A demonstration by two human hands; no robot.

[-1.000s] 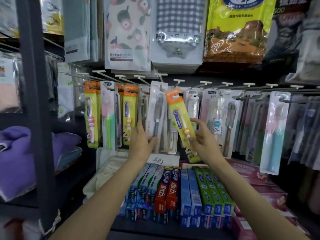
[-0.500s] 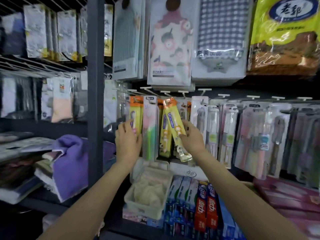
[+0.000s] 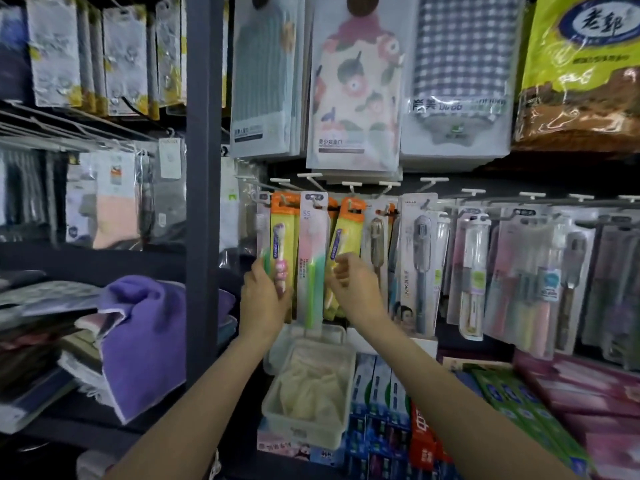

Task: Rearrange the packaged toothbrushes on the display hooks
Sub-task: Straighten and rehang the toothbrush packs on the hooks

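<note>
The right hand [image 3: 349,289] pinches the yellow toothbrush pack [image 3: 344,237], tilted at its hook [image 3: 351,202]. The left hand [image 3: 265,299] holds the pink toothbrush pack [image 3: 281,244]. Slide the hole on gently, then let it hang straight.

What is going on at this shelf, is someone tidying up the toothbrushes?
Yes. A person is sorting packaged toothbrushes on the display hooks. The left hand holds the yellow pack with a pink brush near its lower end. The right hand, fingers curled, is at a tilted yellow pack with an orange top, which seems to hang on its hook. A pink and green pack hangs between them.
</note>
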